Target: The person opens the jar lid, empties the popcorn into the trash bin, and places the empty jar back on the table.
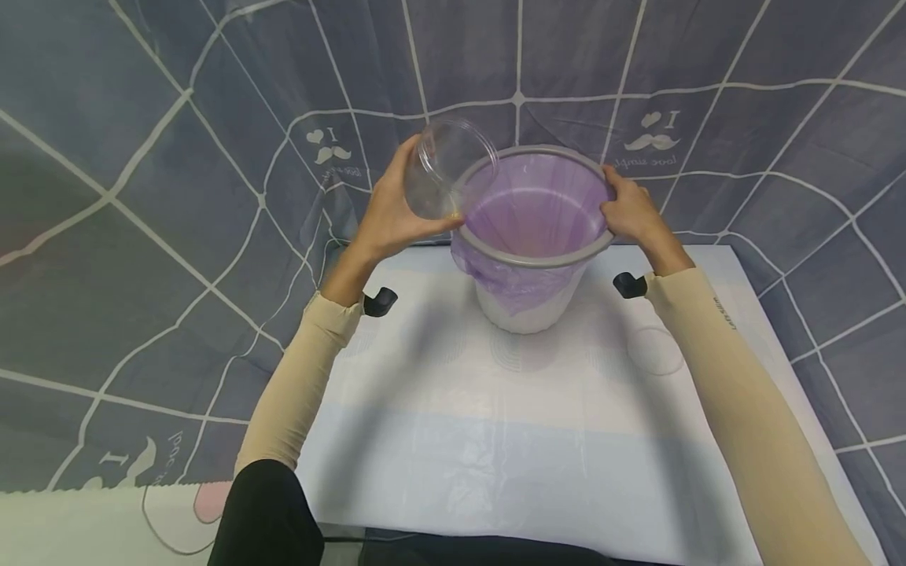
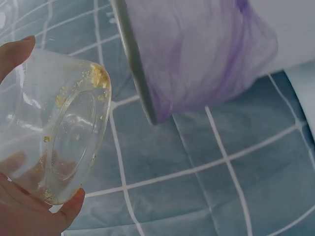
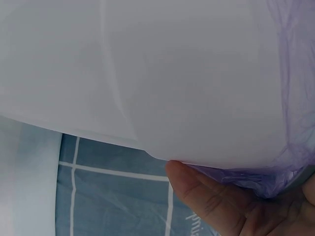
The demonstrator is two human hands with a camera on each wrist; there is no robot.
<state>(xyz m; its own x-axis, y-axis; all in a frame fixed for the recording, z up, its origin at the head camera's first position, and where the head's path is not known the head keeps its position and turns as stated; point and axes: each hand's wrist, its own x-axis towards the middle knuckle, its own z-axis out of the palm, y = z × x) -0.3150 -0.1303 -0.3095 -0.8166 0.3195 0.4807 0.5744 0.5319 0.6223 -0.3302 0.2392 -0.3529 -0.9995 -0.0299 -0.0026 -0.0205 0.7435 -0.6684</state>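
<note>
A clear plastic tub is held by my left hand, thumb and fingers around its sides. It is tilted at the left rim of the bin, and yellow crumbs cling inside its base in the left wrist view. The white bin stands at the table's back, fitted with a purple bag under a grey rim ring. At the right side of that rim my right hand grips the edge. One finger lies against the bin's outside in the right wrist view.
A pale patterned cloth covers the table. Grey checked curtain hangs close behind the bin and along both sides. A faint round outline shows on the cloth at the right.
</note>
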